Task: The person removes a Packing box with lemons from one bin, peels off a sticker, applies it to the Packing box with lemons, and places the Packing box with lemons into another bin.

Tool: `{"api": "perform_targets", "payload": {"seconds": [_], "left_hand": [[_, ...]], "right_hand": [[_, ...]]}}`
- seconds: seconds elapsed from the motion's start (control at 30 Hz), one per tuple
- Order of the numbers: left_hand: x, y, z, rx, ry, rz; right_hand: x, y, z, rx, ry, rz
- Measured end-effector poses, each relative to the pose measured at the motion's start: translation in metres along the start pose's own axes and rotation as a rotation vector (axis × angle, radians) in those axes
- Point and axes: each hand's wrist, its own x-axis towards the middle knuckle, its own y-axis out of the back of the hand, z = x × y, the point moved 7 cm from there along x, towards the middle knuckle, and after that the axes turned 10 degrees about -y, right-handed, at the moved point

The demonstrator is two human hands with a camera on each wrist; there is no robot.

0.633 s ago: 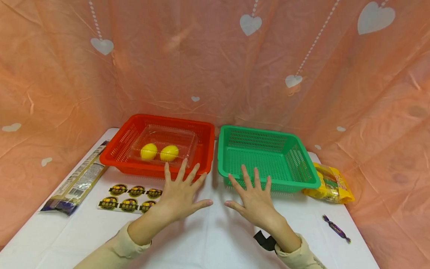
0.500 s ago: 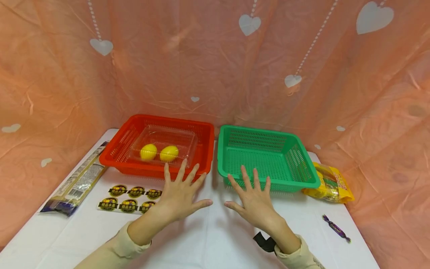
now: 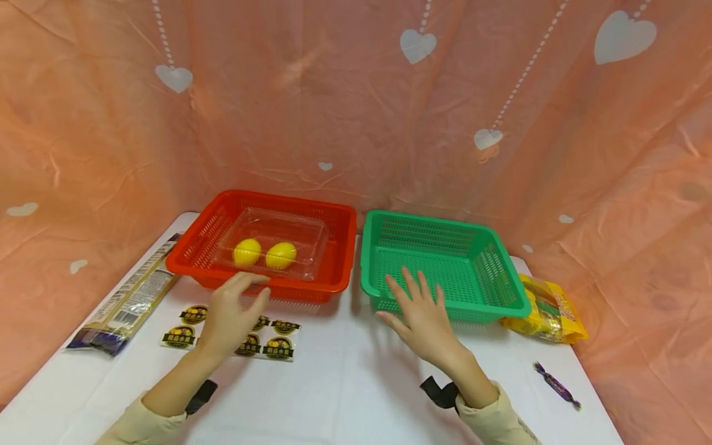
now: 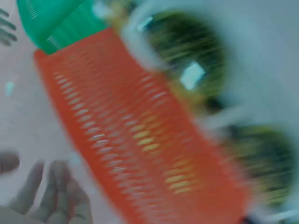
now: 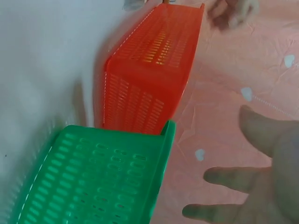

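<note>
In the head view, my left hand is over the sheet of round stickers, its empty fingers bent loosely at the front rim of the red basket. That basket holds a clear plastic box with two lemons showing through it. My right hand has its fingers spread and holds nothing; it overlaps the front rim of the green basket. The right wrist view shows the fingers beside the green basket's outer wall. Blur softens the left wrist view, where the red basket's slotted wall fills the middle.
A long flat foil packet lies left of the red basket. Against the green basket's right side rests a yellow packet. Nearer the front right is a purple wrapped candy. A pink curtain with hearts hangs behind the white table.
My left hand has swung left, from spread fingers before the red basket to a loose bend over the stickers, uncovering more of them. The right hand stays by the green basket.
</note>
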Motion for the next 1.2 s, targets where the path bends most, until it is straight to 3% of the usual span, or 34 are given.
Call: {"api": "perform_targets", "payload": {"seconds": [0.1, 0.2, 0.23, 0.3, 0.43, 0.7, 0.97, 1.2], "left_hand": [[-0.019, 0.017, -0.035, -0.339, 0.32, 0.154], [-0.039, 0.019, -0.062, -0.742, 0.663, 0.32], [-0.044, 0.017, -0.067, -0.854, 0.753, 0.382], [-0.047, 0.014, -0.073, -1.001, 0.845, 0.488], [-0.039, 0.011, -0.075, -1.083, 0.847, 0.63], [-0.031, 0.009, -0.08, -1.09, 0.824, 0.771], [-0.028, 0.008, -0.082, -1.093, 0.768, 0.818], [-0.03, 0.003, -0.081, -1.058, 0.74, 0.846]], "right_hand": [[0.01, 0.003, -0.001, 0.113, 0.02, 0.031], [0.022, 0.006, -0.004, 0.222, 0.038, 0.059], [0.026, 0.007, -0.006, 0.254, 0.039, 0.063], [0.035, 0.008, -0.01, 0.31, 0.038, 0.059], [0.054, 0.007, -0.022, 0.391, 0.033, 0.026], [0.115, 0.005, -0.058, 0.545, 0.045, -0.112], [0.195, -0.01, -0.083, 0.614, -0.062, -0.231], [0.219, -0.043, -0.078, 0.727, -0.148, -0.358]]}}
